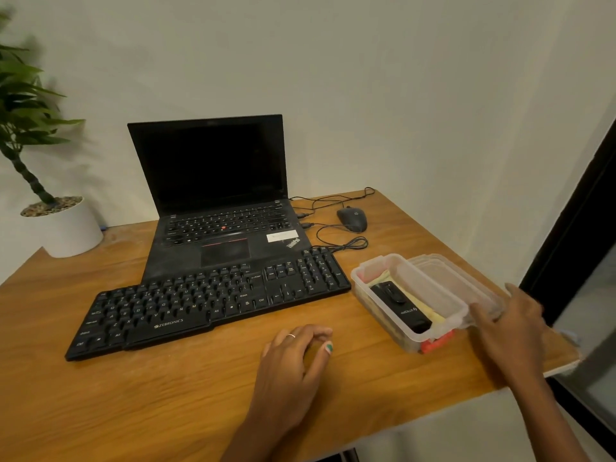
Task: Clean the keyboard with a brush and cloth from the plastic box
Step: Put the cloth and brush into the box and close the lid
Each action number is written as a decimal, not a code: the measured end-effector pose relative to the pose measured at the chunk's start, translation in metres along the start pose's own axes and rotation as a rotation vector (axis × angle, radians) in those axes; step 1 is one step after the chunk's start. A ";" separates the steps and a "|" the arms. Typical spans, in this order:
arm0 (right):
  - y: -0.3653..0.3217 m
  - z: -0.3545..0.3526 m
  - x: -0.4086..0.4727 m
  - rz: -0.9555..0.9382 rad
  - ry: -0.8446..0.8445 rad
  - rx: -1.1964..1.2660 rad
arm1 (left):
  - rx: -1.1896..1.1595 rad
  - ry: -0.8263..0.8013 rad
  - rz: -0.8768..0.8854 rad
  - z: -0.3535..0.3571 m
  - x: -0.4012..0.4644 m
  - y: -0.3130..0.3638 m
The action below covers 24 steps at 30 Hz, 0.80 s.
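Keyboard, black plastic, full-size, branded ZEBRONICS (213, 303): lies flat on the wooden tabletop (133, 395), in front of an open black laptop (220, 208) with a dark screen; the keyboard's far edge overlaps the laptop's near edge. Far left: white pot with a green plant (63, 225). Far right: black wired mouse (352, 219), its cables looping past the keyboard's right end. Just right of the keyboard, not touching it: clear rectangular plastic box (363, 278), lid off. Inside: a black oblong brush-like tool (400, 305) on top of pale yellow cloth (423, 305); something red shows at the near corner. Clear lid (443, 271) lies against the box's right side.

Long axis of keyboard runs left-near to right-far; number pad at the right, far end; spacebar edge faces the person.

Left hand (296, 355): rests on the tabletop near the keyboard's near edge, fingers loosely curled, holding nothing. Right hand (506, 325): fingers extended, thumb touching the lid's near end; slightly blurred, grip cannot be told.
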State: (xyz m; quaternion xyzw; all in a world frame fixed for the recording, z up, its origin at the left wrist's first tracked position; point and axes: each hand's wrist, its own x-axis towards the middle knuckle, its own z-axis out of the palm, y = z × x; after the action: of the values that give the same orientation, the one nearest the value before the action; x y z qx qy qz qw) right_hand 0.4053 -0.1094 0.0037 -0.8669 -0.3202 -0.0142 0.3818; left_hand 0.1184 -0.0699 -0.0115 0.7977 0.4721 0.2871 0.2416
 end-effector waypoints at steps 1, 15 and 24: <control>0.002 0.003 -0.001 0.005 -0.055 -0.035 | -0.007 -0.008 0.003 0.005 0.003 0.005; 0.012 -0.002 0.001 -0.005 -0.005 0.277 | -0.108 -0.188 -0.083 0.056 0.039 0.072; -0.009 -0.011 -0.013 0.221 -0.028 0.858 | -0.143 -0.211 -0.136 0.057 0.041 0.067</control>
State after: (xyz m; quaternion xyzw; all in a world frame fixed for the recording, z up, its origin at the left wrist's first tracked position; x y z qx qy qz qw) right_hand 0.3925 -0.1195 0.0136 -0.6590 -0.2076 0.1726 0.7020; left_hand 0.2148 -0.0693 0.0005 0.7704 0.4752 0.2175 0.3651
